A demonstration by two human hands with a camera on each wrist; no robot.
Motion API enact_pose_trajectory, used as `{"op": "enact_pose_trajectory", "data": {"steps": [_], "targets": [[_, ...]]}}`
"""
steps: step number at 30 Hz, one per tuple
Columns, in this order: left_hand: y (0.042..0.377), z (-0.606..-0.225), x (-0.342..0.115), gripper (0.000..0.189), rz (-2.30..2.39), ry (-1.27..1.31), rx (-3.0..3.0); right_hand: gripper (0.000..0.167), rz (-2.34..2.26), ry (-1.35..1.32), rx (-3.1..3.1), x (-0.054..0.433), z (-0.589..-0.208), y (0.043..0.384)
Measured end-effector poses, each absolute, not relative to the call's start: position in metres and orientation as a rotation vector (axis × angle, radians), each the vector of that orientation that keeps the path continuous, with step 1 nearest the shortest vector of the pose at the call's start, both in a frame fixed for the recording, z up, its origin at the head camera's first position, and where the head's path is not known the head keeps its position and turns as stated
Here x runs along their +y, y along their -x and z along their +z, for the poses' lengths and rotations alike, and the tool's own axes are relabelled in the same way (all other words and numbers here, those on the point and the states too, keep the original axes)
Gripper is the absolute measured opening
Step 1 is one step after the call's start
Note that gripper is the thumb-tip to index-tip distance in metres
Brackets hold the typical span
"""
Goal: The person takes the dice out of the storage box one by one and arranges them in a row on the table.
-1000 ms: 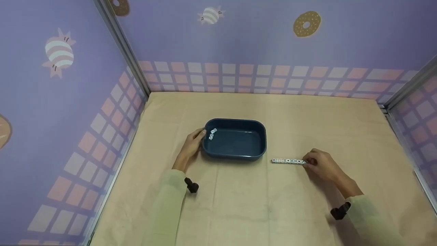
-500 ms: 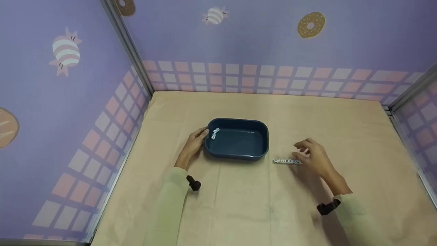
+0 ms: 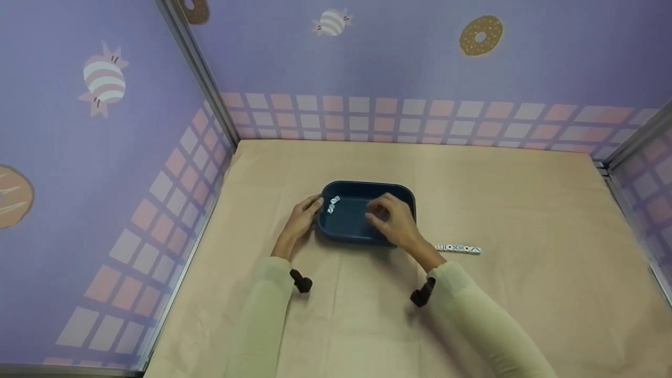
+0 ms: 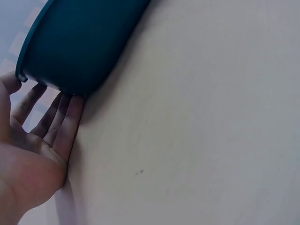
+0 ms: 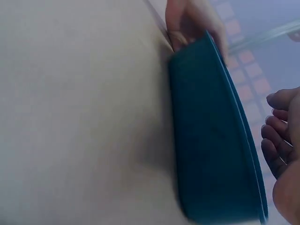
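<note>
In the head view, my left hand [image 3: 303, 216] grips the left end of a dark blue rectangular tub [image 3: 344, 237], thumb at the rim. The left wrist view shows the other fingers [image 4: 69, 123] reaching to the tub's outer side. My right hand [image 3: 396, 220] hovers over the tub's right half, fingers loosely bent, nothing visible in them. Several small white cubes [image 3: 334, 200] with dark marks lie at the tub's left end. Right of the tub, a straight row of similar white cubes [image 3: 459, 249] lies on the cloth, its left end hidden by my right forearm.
A beige cloth [image 3: 525, 210] covers the table. Purple walls [image 3: 394, 63] with candy and doughnut pictures enclose its back and sides, with metal posts [image 3: 202, 73] at the corners. Each wrist wears a black camera [image 3: 421, 295].
My right hand has left the right end of the cube row and moved left over the tub. The left hand keeps its hold, and the tub stays in place.
</note>
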State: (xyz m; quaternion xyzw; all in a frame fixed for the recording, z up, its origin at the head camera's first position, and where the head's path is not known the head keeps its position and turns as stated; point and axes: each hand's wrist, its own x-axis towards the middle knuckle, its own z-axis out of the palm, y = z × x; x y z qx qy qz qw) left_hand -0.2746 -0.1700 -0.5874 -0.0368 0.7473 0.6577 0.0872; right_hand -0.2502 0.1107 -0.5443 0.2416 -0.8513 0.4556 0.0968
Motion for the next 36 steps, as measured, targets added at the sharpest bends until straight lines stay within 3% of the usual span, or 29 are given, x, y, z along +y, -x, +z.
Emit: {"op": "enact_pose_trajectory", "data": {"steps": [14,36], "targets": [[0.266,-0.589,-0.175,0.05,2.03,0.078,2.149,0.023,1.411,-0.722,-2.741,0.029,-0.565,0.288],[0.274,-0.588,-0.172,0.048,1.983,0.043,2.27,0.008,1.058,-0.94,-2.931,0.016,-0.574,0.306]]}}
